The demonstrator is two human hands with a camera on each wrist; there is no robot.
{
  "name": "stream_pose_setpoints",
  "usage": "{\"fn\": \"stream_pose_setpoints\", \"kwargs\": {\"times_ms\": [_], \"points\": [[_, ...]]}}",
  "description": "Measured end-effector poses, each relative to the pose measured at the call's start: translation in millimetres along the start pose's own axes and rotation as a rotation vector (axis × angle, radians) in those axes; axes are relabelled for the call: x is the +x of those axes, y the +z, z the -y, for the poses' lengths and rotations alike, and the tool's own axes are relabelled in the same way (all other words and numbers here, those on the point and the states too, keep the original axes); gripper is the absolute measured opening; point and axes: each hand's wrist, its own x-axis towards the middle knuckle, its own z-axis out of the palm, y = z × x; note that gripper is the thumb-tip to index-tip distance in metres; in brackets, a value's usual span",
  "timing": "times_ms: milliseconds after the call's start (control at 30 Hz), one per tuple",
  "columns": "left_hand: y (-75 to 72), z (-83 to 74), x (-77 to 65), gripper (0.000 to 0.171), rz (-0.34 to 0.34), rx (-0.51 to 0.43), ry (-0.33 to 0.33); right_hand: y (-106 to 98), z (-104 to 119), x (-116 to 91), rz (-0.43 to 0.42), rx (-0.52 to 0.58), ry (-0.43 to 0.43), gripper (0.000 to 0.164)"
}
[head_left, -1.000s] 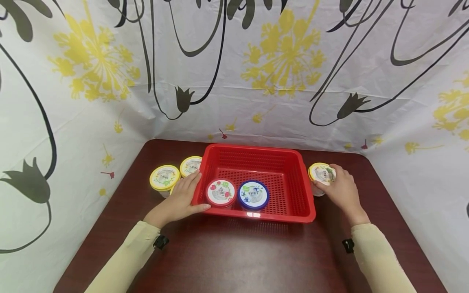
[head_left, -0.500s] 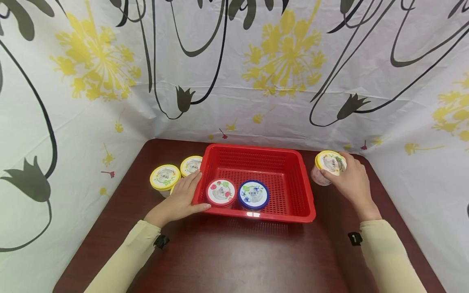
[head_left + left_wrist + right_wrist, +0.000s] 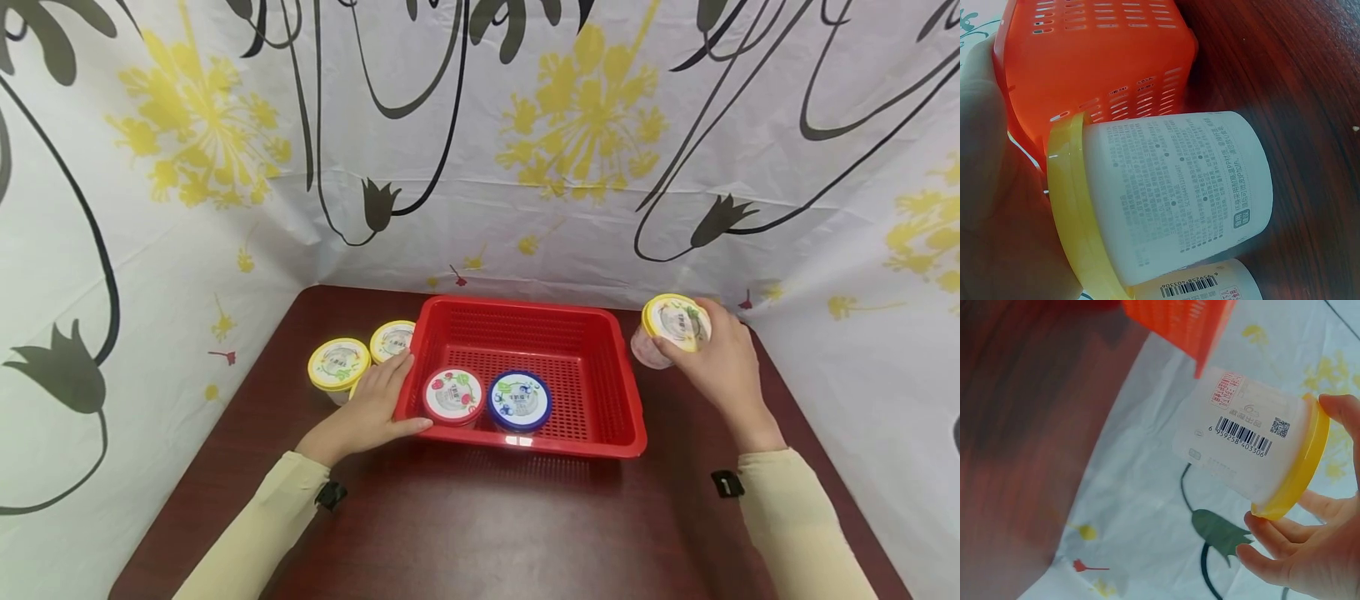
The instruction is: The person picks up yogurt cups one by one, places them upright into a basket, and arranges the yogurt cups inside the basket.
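Note:
My right hand point(image 3: 716, 362) grips a white plastic tub point(image 3: 677, 325) by its yellow lid, to the right of the red basket point(image 3: 637, 417). In the right wrist view the fingers and thumb hold the lid's edge, and a barcode shows on the tub point(image 3: 1241, 434). The tub hangs tilted, above the table. My left hand point(image 3: 367, 412) rests on the basket's front left corner, fingers over the side rim and thumb along the front rim. Inside the basket, at the front, stand a red-lidded tub point(image 3: 453, 395) and a blue-lidded tub point(image 3: 519, 401).
Yellow-lidded tubs, one at the far left point(image 3: 339, 363) and one behind point(image 3: 390, 340), stand left of the basket, with another partly hidden by my left hand. The dark wooden table point(image 3: 487, 533) ends at a patterned white cloth point(image 3: 480, 167) at the back and sides.
My right hand has lifted the yellow-lidded tub off the table, first rightward, then higher and slightly farther back. The left hand and the basket stay in place.

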Motion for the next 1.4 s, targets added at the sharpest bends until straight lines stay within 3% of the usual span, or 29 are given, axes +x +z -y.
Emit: {"fn": "stream_pose_setpoints", "kwargs": {"times_ms": [233, 500, 833, 1200, 1400], "points": [[-0.3, -0.5, 0.3, 0.12, 0.006, -0.003, 0.003, -1, 17, -2, 0.008, 0.019, -0.005, 0.074], [0.0, 0.2, 0.1, 0.119, 0.004, -0.007, 0.004, 11, 38, -11, 0.056, 0.073, -0.061, 0.075], [-0.3, -0.4, 0.4, 0.119, 0.012, -0.002, 0.001, 24, 61, -25, 0.187, 0.091, -0.101, 0.083], [-1.8, -1.2, 0.1, 0.119, 0.017, 0.011, 0.004, 35, 56, -32, 0.283, 0.105, -0.152, 0.087], [-1.5, -0.8, 0.6, 0.118, 0.012, 0.01, 0.005, 42, 50, -39, 0.38, 0.077, -0.173, 0.086]]}}
